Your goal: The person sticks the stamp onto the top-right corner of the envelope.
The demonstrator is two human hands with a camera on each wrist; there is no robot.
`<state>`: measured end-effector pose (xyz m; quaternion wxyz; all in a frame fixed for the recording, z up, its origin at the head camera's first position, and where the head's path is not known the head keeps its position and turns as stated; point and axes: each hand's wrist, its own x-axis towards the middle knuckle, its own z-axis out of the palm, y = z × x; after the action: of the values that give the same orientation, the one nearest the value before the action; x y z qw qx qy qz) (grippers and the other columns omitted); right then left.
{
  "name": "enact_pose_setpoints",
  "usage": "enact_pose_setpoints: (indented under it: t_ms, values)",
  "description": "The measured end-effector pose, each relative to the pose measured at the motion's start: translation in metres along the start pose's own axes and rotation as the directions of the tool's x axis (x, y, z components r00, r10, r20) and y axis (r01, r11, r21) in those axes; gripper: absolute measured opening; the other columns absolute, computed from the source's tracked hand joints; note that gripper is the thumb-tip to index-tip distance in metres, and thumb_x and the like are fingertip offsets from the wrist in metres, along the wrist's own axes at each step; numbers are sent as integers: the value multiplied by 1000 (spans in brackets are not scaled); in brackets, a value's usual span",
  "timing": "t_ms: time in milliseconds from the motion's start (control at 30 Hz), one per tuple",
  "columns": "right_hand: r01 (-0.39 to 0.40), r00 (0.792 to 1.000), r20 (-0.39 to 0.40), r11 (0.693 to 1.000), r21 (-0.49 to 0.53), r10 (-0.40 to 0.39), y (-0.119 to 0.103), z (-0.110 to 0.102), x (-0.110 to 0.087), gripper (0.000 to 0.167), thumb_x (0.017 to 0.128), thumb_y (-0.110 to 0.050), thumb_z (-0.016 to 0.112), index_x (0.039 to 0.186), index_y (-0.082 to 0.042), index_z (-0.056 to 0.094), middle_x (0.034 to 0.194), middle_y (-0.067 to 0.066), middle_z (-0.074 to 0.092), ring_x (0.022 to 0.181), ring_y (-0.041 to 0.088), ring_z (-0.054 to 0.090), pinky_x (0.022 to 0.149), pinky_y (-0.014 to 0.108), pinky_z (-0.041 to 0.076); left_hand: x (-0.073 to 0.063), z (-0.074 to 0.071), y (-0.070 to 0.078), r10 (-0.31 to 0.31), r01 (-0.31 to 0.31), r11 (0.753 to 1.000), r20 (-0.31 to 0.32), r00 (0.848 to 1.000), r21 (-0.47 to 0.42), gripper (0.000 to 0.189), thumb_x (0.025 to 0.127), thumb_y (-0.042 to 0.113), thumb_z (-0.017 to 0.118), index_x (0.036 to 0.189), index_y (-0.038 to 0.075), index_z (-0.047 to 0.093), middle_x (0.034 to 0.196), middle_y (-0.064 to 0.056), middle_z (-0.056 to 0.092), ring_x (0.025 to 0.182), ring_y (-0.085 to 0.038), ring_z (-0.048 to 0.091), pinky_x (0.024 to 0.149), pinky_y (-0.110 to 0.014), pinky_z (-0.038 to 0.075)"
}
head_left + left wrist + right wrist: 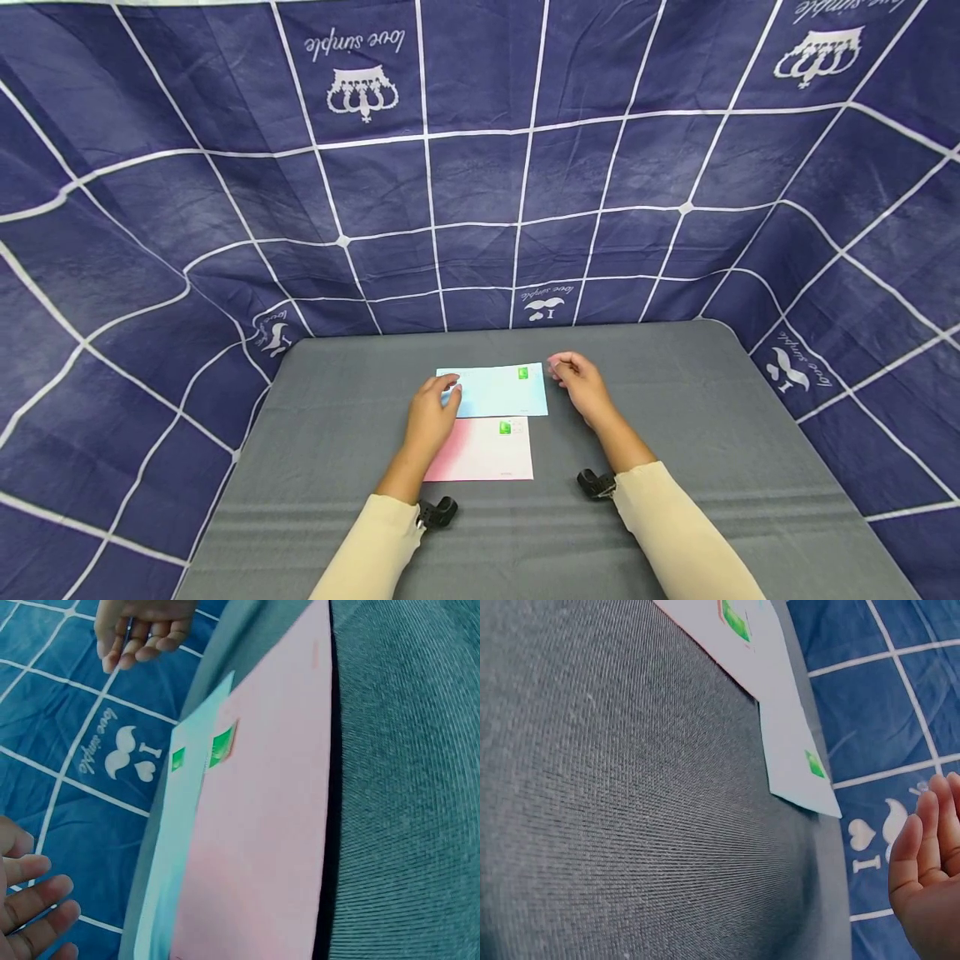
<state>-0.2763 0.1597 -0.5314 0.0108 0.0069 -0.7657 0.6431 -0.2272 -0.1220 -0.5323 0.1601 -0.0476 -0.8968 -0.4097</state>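
Observation:
A light blue envelope (495, 393) with a green stamp lies flat on the table. Just in front of it is a pink and white envelope (491, 454), also with a green stamp; their long edges meet or slightly overlap. My left hand (433, 412) hovers around the left end of the blue envelope, covering that corner in the head view. Its fingers (45, 900) are spread and loosely bent in the left wrist view, with nothing held. Past the blue envelope's right end is my right hand (585, 387), apart from the paper. Its fingers (930, 825) look relaxed and appear to hold nothing.
Grey cloth covers the table (630, 358). A blue curtain (480, 183) with white grid lines and printed figures stands behind it and along both sides. Black wrist devices (437, 511) sit at both cream sleeves (678, 525).

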Motion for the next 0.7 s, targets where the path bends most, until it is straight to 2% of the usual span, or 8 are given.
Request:
enact_pose_setpoints:
  t_ms: [167,233,300,400,500,600,700]
  values:
    - [54,999,2,998,-18,-54,-23,-4,-17,29,104,-11,51,118,11,63,110,28,69,88,7,65,86,36,55,-2,-7,4,-1,0,1000,-8,1000,-10,26,100,21,62,121,10,72,115,-9,73,113,-29,68,102,-46,52]
    - [74,997,-10,996,-39,-75,-26,-7,-21,27,104,-11,52,117,10,65,109,28,70,84,-1,62,86,31,54,-3,-9,4,17,-17,1000,-7,1000,-13,26,100,21,62,121,10,72,116,-8,73,114,-29,68,102,-47,52]
    - [97,995,-24,994,-59,-98,-26,-9,-23,27,104,-11,53,117,8,66,109,27,71,84,-2,62,84,25,52,-5,-12,4,45,-45,999,-12,999,-12,26,99,19,63,121,9,73,115,-8,73,114,-30,67,102,-48,51]
    - [143,988,-45,986,-85,-147,-19,-14,-24,27,103,-15,55,117,5,68,111,25,72,87,1,62,78,15,48,-8,-18,4,73,-73,997,-12,997,-1,25,99,19,63,120,9,73,118,-8,72,117,-31,65,105,-49,49]
    - [179,980,-56,973,-149,-189,-21,-19,-30,27,102,-19,59,117,1,69,111,18,73,91,7,63,79,17,49,-11,-23,4,100,-100,995,-19,995,27,25,99,20,63,120,10,73,122,-8,71,125,-30,60,110,-50,45]
    - [238,965,-47,939,-248,-257,-23,-23,-36,27,101,-22,62,119,-5,70,115,12,72,102,15,63,91,29,49,-14,-28,3,131,-130,990,-16,991,56,27,99,21,64,121,9,73,129,-9,68,136,-30,53,116,-54,38]
    - [304,941,-31,880,-364,-338,-23,-26,-40,29,99,-22,65,123,-8,69,122,11,71,116,26,60,102,45,45,-17,-32,1,156,-156,985,0,988,77,31,99,24,64,126,8,70,138,-10,64,146,-32,43,118,-59,33]
